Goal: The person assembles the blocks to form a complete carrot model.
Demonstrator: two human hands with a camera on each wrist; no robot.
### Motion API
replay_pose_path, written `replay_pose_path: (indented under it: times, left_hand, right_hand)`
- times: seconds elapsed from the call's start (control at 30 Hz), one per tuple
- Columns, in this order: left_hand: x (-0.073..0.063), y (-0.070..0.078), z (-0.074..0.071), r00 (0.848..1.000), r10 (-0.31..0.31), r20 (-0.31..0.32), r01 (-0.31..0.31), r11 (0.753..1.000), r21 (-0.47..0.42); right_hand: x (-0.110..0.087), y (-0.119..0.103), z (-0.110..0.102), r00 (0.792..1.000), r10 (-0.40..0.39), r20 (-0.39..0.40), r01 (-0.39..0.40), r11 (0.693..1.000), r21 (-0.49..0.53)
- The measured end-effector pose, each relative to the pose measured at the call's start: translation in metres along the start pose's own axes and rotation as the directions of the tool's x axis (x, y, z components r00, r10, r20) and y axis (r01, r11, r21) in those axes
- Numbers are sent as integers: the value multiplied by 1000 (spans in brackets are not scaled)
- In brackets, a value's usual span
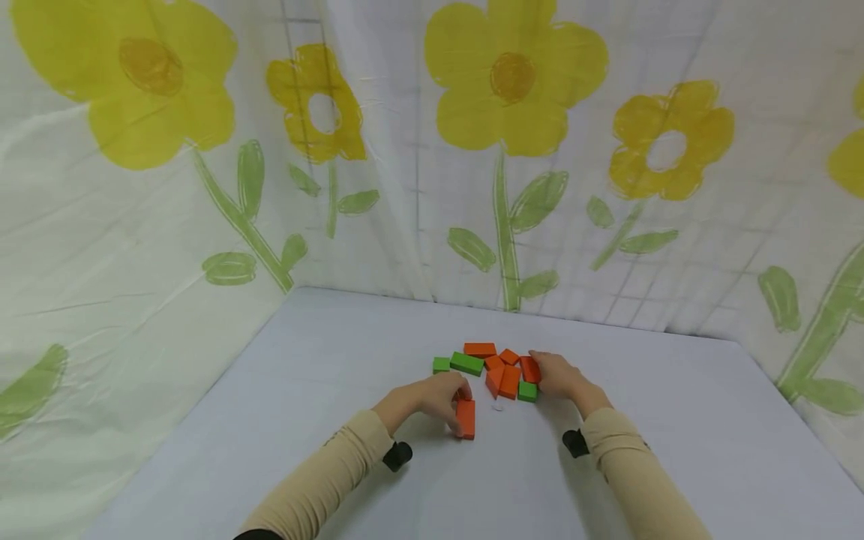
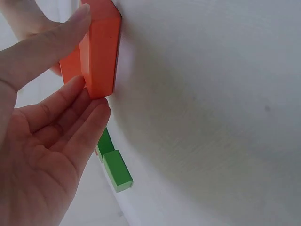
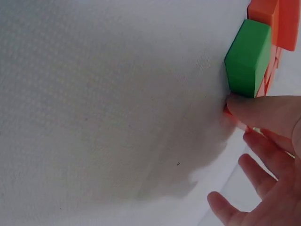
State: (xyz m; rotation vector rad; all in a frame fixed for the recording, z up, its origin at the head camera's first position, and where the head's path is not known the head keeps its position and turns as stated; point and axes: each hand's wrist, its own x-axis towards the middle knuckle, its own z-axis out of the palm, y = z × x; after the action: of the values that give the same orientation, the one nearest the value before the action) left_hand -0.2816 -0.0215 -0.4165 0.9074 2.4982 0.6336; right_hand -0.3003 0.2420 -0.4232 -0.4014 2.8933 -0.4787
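My left hand (image 1: 440, 396) holds an orange rectangular block (image 1: 466, 420) in front of the other blocks. In the left wrist view the thumb lies on one end of that orange block (image 2: 101, 56) and the fingertips touch the other. At the right side of the cluster, my right hand (image 1: 556, 375) pinches a red-orange block (image 1: 530, 369) between thumb and index finger; the remaining fingers are spread. In the right wrist view a green block (image 3: 247, 59) is just beside the right thumb, and the pinched block is mostly hidden.
Several orange blocks (image 1: 509, 381) lie close together between the hands. A long green block (image 1: 467, 364) and a small green block (image 1: 441, 365) are behind the left hand. A small whitish piece (image 1: 497, 407) lies on the white table (image 1: 513, 480). A flower-painted curtain (image 1: 391, 187) hangs behind.
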Motion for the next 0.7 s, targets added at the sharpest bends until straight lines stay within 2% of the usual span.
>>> replay_pose_path:
  times: [0.13, 0.23, 0.43, 0.57, 0.7]
  left_hand:
    - [1, 2, 1, 1000, 12, 2, -12, 1000, 23]
    - [1, 3, 2, 1000, 12, 0, -12, 1000, 28]
    - [1, 5, 3, 1000, -3, -12, 4, 999, 32]
    - [2, 7, 4, 1000, 2, -16, -1, 999, 45]
    - [3, 8, 4, 1000, 1, -17, 0, 998, 55]
  right_hand:
    - [-1, 4, -2, 999, 34, -23, -34, 999, -32]
    - [-5, 7, -5, 997, 60, -57, -61, 998, -18]
    - [-19, 9, -12, 981, 88, -174, -87, 996, 16]
    - [-27, 8, -13, 974, 54, -221, -40, 997, 65]
    - [-31, 4, -9, 979, -8, -205, 32, 993, 113]
